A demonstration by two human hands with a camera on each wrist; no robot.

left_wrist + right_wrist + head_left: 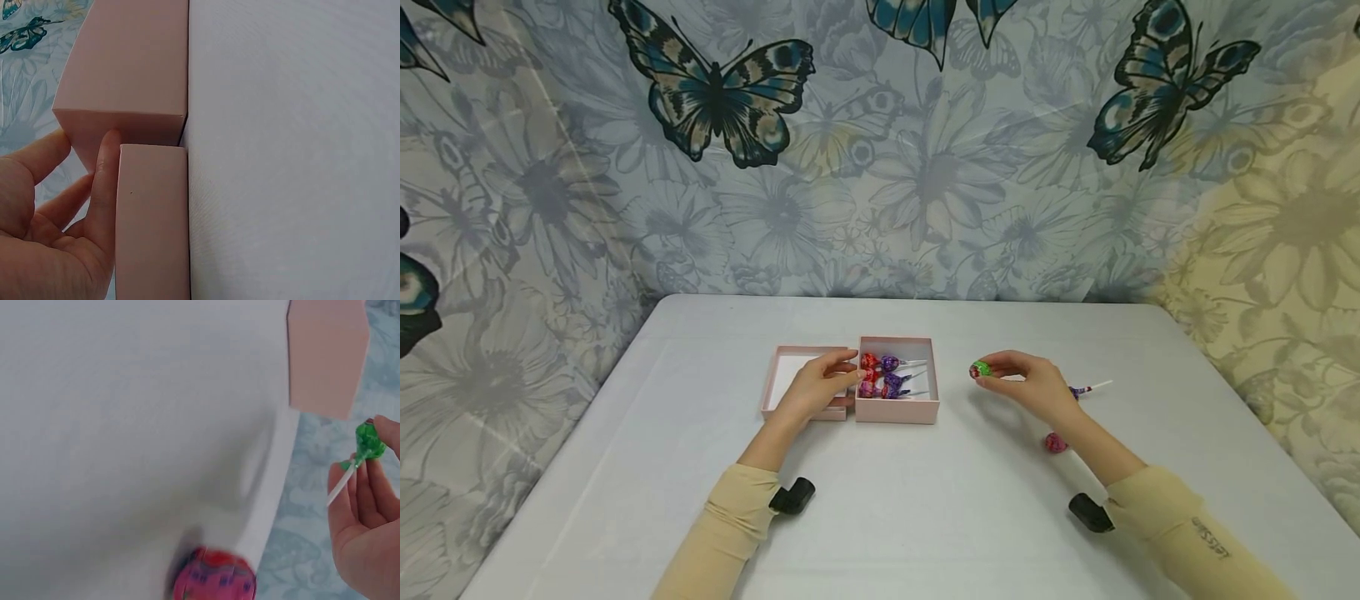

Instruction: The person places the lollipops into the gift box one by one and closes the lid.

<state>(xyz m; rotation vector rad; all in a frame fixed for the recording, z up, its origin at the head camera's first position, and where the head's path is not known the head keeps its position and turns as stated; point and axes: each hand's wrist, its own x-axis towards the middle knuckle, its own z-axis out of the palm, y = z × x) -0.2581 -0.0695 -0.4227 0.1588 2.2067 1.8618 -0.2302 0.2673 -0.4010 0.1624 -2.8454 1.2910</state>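
Observation:
My left hand holds the left wall of an open pink box, with one digit against the outside and fingertips at the rim. Inside the box lie several wrapped lollipops, red, pink and purple, their white sticks pointing right. To the right of the box, my right hand pinches a green-wrapped lollipop by its head, above the table. Its white stick shows in the right wrist view. Under the right forearm lies a pink lollipop; a purple-wrapped one lies beyond that forearm, partly hidden.
A shallow pink box lid with a white inside sits left of the box, partly behind the left hand. Everything rests on a white-covered table. A butterfly-patterned wall covering rises behind the table's far edge.

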